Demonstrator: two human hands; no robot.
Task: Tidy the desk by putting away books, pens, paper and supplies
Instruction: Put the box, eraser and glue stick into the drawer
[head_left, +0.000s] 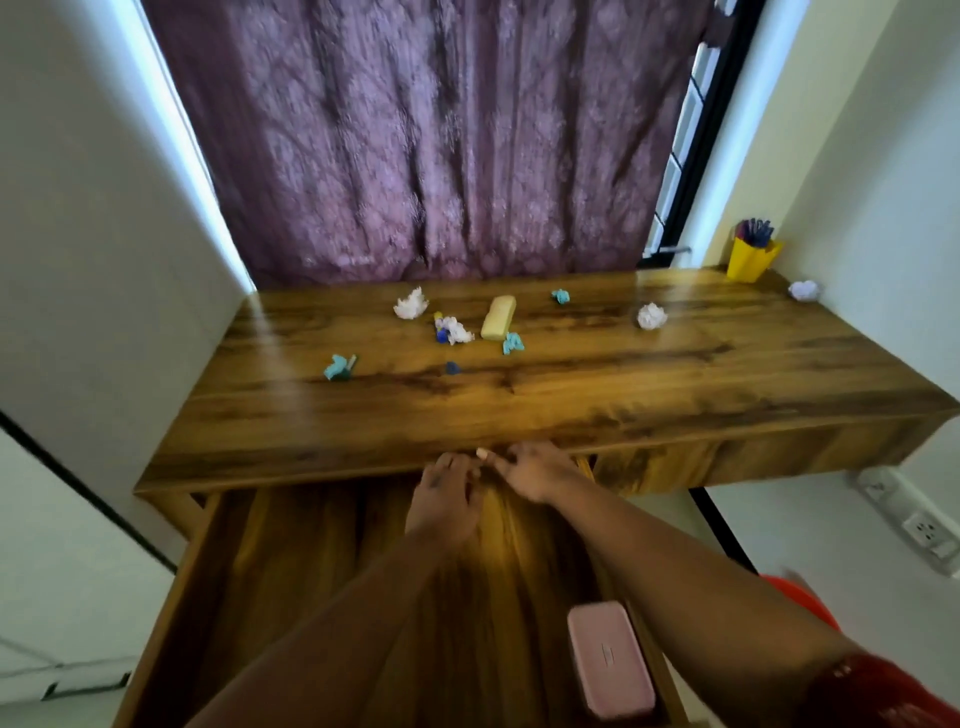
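Both hands reach into the open wooden drawer (311, 561), right under the desk's front edge. My left hand (445, 496) lies palm down with its fingers stretched forward, and my right hand (537, 470) sits beside it with fingers spread toward the left. The fingertips nearly meet, and I see nothing held in either hand. A pink case (609, 665) lies in the drawer's near right corner. On the desk top (675, 384) are a pale yellow case (497, 317), white crumpled papers (411, 304) (651, 316) (804, 290) and small teal scraps (338, 367) (512, 343) (560, 296).
A yellow cup (750, 260) holding several pens stands at the desk's back right corner. A purple curtain (441, 145) hangs behind the desk, and white walls close it in on both sides. A wall socket (927, 532) and a red object (800, 597) are low on the right.
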